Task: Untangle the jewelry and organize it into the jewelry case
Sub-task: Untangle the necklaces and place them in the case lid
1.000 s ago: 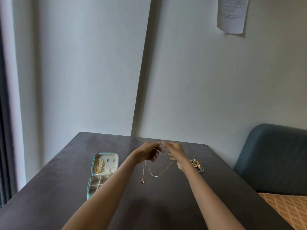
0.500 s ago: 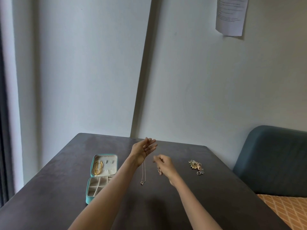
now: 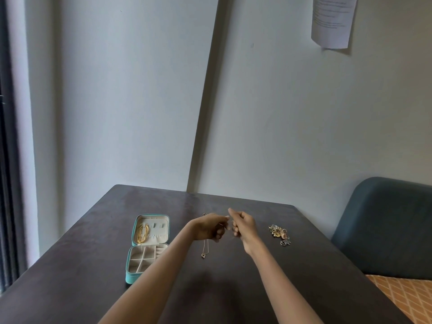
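Both my hands are raised over the middle of the dark table (image 3: 93,265), fingertips almost touching. My left hand (image 3: 210,226) pinches a thin necklace chain (image 3: 205,246), which hangs down to a small pendant (image 3: 203,255) near the tabletop. My right hand (image 3: 242,224) has its fingers curled and pinches the chain's other end beside the left fingertips. The open teal jewelry case (image 3: 131,278) lies to the left, with gold chains (image 3: 142,232) in its lid and divided cream compartments in its base. A pile of tangled jewelry (image 3: 279,233) lies to the right.
A blue-grey upholstered chair back (image 3: 385,225) stands right of the table, with an orange patterned cushion (image 3: 406,293) below it. A paper sheet (image 3: 333,19) hangs on the wall. A dark curtain edge runs down the far left.
Half a second ago my left palm was open and up with the right hand lower. Both hands have come back together, fingertips meeting on the chain.
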Demonstrator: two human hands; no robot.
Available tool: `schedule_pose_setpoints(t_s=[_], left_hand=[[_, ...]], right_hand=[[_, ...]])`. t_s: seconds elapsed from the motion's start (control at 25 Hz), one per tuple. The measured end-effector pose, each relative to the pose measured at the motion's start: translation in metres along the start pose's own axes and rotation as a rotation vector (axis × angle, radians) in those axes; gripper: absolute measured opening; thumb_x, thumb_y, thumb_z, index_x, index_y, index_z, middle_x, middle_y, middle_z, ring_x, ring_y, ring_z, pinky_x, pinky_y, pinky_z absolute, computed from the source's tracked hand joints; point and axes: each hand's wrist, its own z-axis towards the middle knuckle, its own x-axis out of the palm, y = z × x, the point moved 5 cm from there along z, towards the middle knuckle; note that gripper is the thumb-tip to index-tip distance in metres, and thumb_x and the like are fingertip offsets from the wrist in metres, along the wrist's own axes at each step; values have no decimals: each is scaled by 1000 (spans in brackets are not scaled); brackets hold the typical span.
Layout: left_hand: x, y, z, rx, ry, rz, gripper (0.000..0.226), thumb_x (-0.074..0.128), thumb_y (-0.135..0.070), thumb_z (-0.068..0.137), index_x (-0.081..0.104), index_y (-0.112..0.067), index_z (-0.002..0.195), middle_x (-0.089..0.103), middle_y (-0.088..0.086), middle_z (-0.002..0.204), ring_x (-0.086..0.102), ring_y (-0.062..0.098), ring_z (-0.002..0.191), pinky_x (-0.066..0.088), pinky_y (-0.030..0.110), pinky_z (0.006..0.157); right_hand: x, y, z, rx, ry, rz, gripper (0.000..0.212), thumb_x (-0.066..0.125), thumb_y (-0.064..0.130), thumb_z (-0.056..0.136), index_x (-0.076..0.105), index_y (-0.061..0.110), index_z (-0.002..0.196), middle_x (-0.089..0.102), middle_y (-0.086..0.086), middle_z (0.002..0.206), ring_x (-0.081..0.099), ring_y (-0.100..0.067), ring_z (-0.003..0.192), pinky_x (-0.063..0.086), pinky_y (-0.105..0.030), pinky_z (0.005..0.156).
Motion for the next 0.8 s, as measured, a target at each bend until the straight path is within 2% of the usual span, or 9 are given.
schedule_pose_setpoints(t_s=[0.08,0.24,0.4,0.56,0.64,0.72,0.8], left_hand=[[5,-5,1,42,21,-141,49,31,-41,100,52,-11,68,34,0,54,37,14,52,36,25,57],[8,-6,10,173,-28,-614,52,39,-43,97,59,-7,64,53,5,55,54,19,54,48,30,63],[1,5,14,216,-192,-710,46,41,-39,97,61,-5,72,59,5,55,57,19,54,50,31,67],[-4,2,10,255,-172,-904,46,40,-42,96,60,-5,79,52,3,51,49,14,44,45,27,52],[2,1,10,282,-118,-944,53,35,-47,97,62,-3,90,59,5,61,56,16,51,51,27,54],[3,4,13,315,-112,-982,60,31,-52,96,61,-1,102,66,10,79,65,22,69,56,30,65],[-2,10,17,357,-175,-1065,62,33,-54,95,58,0,109,65,15,96,65,29,88,53,37,81]], right_hand=[[-2,-7,3,70,-32,183,23,63,22,89,50,11,73,41,1,55,34,-4,36,27,-17,36],[2,-23,2,145,-9,310,19,62,23,89,57,11,75,49,5,52,35,0,35,25,-14,33],[3,-30,1,162,-32,385,16,64,19,88,56,11,77,53,0,64,38,-1,37,32,-14,35],[3,-28,3,165,-4,487,7,63,3,86,57,8,87,64,-4,67,57,-5,47,48,-17,44],[7,-31,4,174,-4,514,8,60,1,87,57,9,86,65,-2,63,60,-7,49,51,-18,48],[7,-35,5,167,-40,495,9,57,1,89,57,10,86,63,-3,66,59,-8,53,51,-18,50],[0,-38,6,121,-101,414,5,60,4,88,59,9,89,59,-3,69,56,-9,57,50,-16,50]])
